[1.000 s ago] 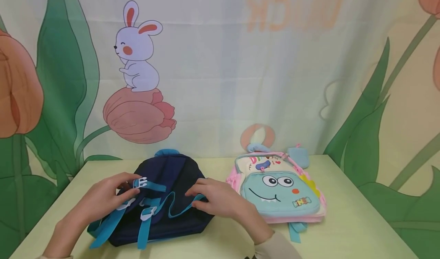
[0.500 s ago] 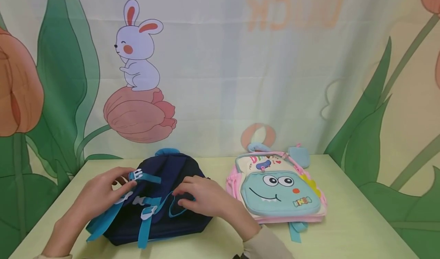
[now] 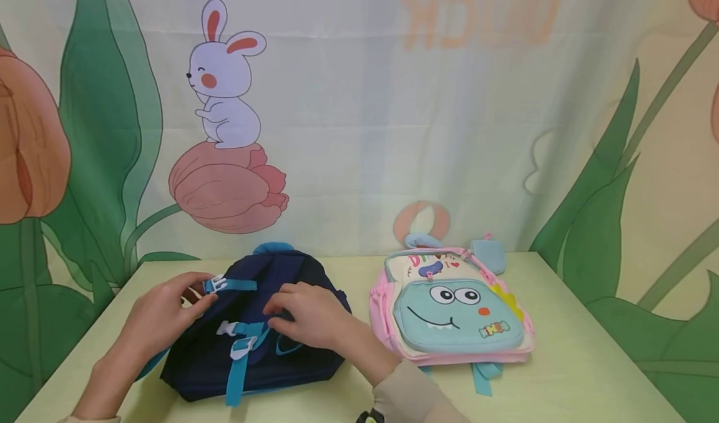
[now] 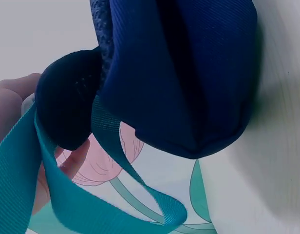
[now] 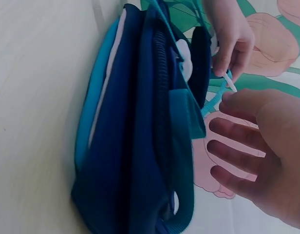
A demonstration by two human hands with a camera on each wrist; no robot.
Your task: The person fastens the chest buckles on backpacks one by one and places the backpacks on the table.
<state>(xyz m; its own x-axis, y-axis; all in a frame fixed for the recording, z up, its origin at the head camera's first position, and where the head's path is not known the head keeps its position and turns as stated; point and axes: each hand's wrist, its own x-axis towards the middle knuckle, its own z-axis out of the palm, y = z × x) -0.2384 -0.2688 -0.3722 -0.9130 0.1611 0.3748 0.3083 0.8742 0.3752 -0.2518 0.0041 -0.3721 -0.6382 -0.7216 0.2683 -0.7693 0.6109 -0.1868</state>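
Note:
A navy backpack (image 3: pixel 264 354) with teal webbing lies on the table, its straps facing up. My left hand (image 3: pixel 163 314) pinches a white plastic buckle (image 3: pixel 218 283) on a teal strap, raised above the backpack's left side. In the left wrist view a dark padded shoulder strap (image 4: pixel 67 102) hides much of that hand. Over the middle of the backpack hovers my right hand (image 3: pixel 311 317), its fingers loosely bent and nothing seen between them. Left of its fingertips a second white buckle piece (image 3: pixel 227 328) lies on the backpack, above a white strap adjuster (image 3: pixel 243 348).
On the right a pink and light-blue backpack (image 3: pixel 460 317) with a cartoon face lies on the pale table (image 3: pixel 578 360). A printed curtain (image 3: pixel 348 130) with a rabbit and tulips hangs directly behind the table.
My left hand has drawn the buckle slightly left and up. My right hand has let go of the loose teal strap end and moved left across the navy backpack.

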